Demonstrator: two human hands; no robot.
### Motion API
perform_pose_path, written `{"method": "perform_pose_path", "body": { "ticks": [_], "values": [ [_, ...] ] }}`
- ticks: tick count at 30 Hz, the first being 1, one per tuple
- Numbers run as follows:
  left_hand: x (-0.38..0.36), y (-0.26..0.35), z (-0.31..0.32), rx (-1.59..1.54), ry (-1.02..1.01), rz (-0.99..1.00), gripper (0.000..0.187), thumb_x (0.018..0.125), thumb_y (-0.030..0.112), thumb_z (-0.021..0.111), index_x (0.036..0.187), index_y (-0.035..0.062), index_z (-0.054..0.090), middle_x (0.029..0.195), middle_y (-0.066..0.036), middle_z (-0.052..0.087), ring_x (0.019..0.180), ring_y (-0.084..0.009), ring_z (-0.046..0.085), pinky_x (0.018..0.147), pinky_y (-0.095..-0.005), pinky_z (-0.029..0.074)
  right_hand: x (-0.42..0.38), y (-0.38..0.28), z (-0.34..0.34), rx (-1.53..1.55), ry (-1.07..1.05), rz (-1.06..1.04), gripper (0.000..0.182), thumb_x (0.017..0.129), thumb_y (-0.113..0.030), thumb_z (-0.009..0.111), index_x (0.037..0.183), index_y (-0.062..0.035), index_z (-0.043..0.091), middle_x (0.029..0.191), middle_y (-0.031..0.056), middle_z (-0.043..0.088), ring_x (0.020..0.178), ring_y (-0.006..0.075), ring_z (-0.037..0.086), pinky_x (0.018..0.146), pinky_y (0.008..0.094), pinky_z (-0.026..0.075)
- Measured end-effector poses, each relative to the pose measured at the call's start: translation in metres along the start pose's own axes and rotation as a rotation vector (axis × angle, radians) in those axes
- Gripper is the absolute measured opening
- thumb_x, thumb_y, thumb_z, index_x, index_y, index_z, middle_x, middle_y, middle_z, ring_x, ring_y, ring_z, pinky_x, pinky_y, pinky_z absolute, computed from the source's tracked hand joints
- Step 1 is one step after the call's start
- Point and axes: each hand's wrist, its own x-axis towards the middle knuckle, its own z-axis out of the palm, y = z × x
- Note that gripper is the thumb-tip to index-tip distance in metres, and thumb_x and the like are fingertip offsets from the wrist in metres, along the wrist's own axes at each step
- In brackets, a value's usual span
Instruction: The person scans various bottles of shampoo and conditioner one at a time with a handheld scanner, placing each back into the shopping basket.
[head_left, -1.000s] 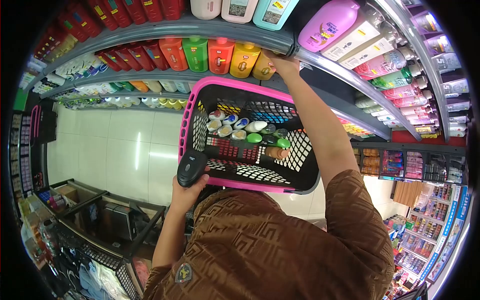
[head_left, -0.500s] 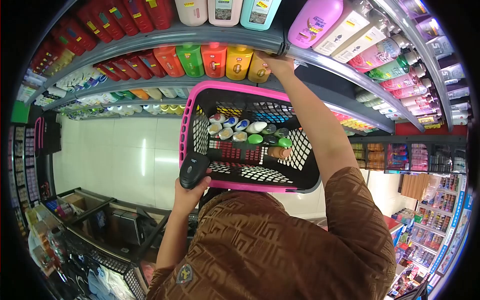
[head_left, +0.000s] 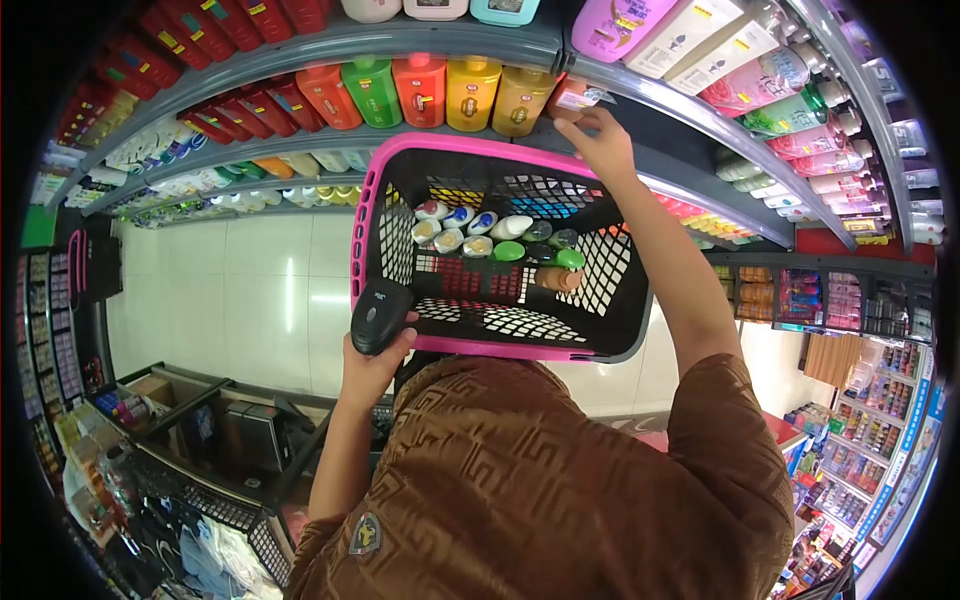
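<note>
My left hand (head_left: 375, 365) is closed around a black handheld barcode scanner (head_left: 378, 318), against the near left corner of a pink-rimmed black shopping basket (head_left: 358, 225). Several bottles (head_left: 478, 245) stand inside the basket, with white, blue and green caps, and a brown one (head_left: 558, 279) is at their right. Above the basket's far right rim, my right hand (head_left: 606, 148) has its fingers apart with nothing seen between them. Just beyond its fingertips on the shelf is an orange-pink item (head_left: 574, 97) with a label. A gold bottle (head_left: 521, 100) stands left of it.
Yellow, red, green and orange bottles (head_left: 418, 92) line the same shelf (head_left: 665, 150). Higher up, a purple bottle (head_left: 618, 25) and white boxes (head_left: 690, 40) stand on another shelf. A black cart-like frame (head_left: 215, 400) is at lower left, on the pale tiled floor (head_left: 255, 290).
My right hand has come away from the gold bottle, moving down and right, and its fingers now show. The shelf bottles appear higher in view. My left hand still holds the scanner.
</note>
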Motion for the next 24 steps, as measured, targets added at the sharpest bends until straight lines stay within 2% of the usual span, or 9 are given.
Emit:
{"method": "perform_pose_path", "body": {
  "ticks": [4, 6, 8, 10, 13, 16, 17, 20, 24],
  "values": [
    [0.002, -0.003, 0.006, 0.017, -0.002, -0.006, 0.027, 0.09, 0.007, 0.076, 0.116, 0.0012, 0.072, 0.104, -0.003, 0.075, 0.081, -0.0064, 0.061, 0.072, -0.0253, 0.051, -0.055, 0.043, -0.025, -0.17, -0.017, -0.011, 0.045, 0.083, -0.045, 0.08, 0.098, -0.004, 0.068, 0.089, 0.0127, 0.075, 0.07, 0.0293, 0.073, 0.07, 0.0377, 0.056],
    [0.002, -0.001, 0.01, 0.03, -0.009, 0.003, 0.027, 0.09, 0.007, 0.076, 0.116, 0.0012, 0.072, 0.104, -0.003, 0.075, 0.081, -0.0064, 0.061, 0.072, -0.0252, 0.051, -0.098, 0.072, -0.02, -0.296, -0.203, 0.09, 0.043, 0.084, -0.042, 0.079, 0.098, -0.0035, 0.065, 0.089, 0.0163, 0.073, 0.08, 0.0354, 0.073, 0.074, 0.0412, 0.056],
    [0.004, 0.002, 0.015, 0.051, -0.015, 0.019, 0.026, 0.091, 0.007, 0.076, 0.116, 0.0012, 0.072, 0.104, -0.003, 0.075, 0.08, -0.0064, 0.061, 0.072, -0.0251, 0.051, -0.142, 0.096, -0.007, -0.659, -0.471, 0.129, 0.046, 0.087, -0.044, 0.075, 0.11, -0.0049, 0.067, 0.097, 0.0189, 0.074, 0.092, 0.0328, 0.074, 0.079, 0.0433, 0.057],
    [0.003, 0.004, 0.021, 0.061, -0.019, 0.012, 0.026, 0.091, 0.008, 0.076, 0.116, 0.0009, 0.072, 0.104, -0.003, 0.075, 0.081, -0.0063, 0.062, 0.071, -0.0247, 0.051, -0.167, 0.073, -0.005, -0.715, -0.784, 0.41, 0.06, 0.085, -0.045, 0.074, 0.126, -0.0038, 0.061, 0.112, 0.0186, 0.073, 0.108, 0.0344, 0.071, 0.09, 0.0437, 0.056],
    [0.0, 0.01, 0.024, 0.135, -0.051, 0.002, 0.027, 0.091, 0.008, 0.076, 0.116, 0.0009, 0.072, 0.105, -0.004, 0.075, 0.082, -0.0069, 0.063, 0.07, -0.0254, 0.052, -0.19, 0.139, 0.035, -0.814, -0.899, 0.395, 0.071, 0.084, -0.042, 0.075, 0.138, -0.0025, 0.053, 0.123, 0.0176, 0.071, 0.116, 0.0325, 0.068, 0.096, 0.0406, 0.055],
    [-0.003, 0.015, 0.032, 0.117, -0.015, 0.017, 0.028, 0.091, 0.008, 0.076, 0.117, 0.0009, 0.072, 0.107, -0.005, 0.075, 0.082, -0.0077, 0.064, 0.07, -0.0265, 0.054, -0.196, 0.145, 0.039, -0.826, -0.955, 0.317, 0.07, 0.085, -0.038, 0.073, 0.142, -0.0035, 0.051, 0.124, 0.0171, 0.071, 0.117, 0.0315, 0.068, 0.098, 0.0397, 0.055],
    [-0.003, 0.015, 0.032, 0.128, -0.033, 0.024, 0.028, 0.091, 0.008, 0.075, 0.119, 0.001, 0.071, 0.108, -0.005, 0.075, 0.082, -0.0084, 0.064, 0.07, -0.0274, 0.055, -0.2, 0.17, 0.055, -0.796, -0.814, 0.403, 0.064, 0.087, -0.035, 0.071, 0.14, -0.004, 0.055, 0.124, 0.0165, 0.071, 0.116, 0.0306, 0.069, 0.097, 0.0396, 0.056],
    [-0.003, 0.014, 0.034, 0.19, -0.05, 0.023, 0.028, 0.092, 0.008, 0.075, 0.118, 0.0014, 0.071, 0.108, -0.005, 0.075, 0.083, -0.0079, 0.064, 0.07, -0.0268, 0.054, -0.194, 0.179, 0.057, -0.77, -0.774, 0.464, 0.05, 0.087, -0.033, 0.07, 0.127, -0.0027, 0.067, 0.119, 0.0174, 0.073, 0.113, 0.0311, 0.07, 0.094, 0.0404, 0.057],
    [0.003, 0.015, 0.039, 0.21, -0.078, 0.061, 0.027, 0.091, 0.007, 0.075, 0.118, 0.0018, 0.071, 0.106, -0.003, 0.075, 0.078, -0.0069, 0.062, 0.068, -0.0248, 0.052, -0.197, 0.135, 0.023, -0.713, -0.773, 0.413, 0.038, 0.087, -0.032, 0.07, 0.108, -0.0011, 0.075, 0.115, 0.0178, 0.074, 0.111, 0.0318, 0.071, 0.095, 0.0412, 0.056]
  ]
}}
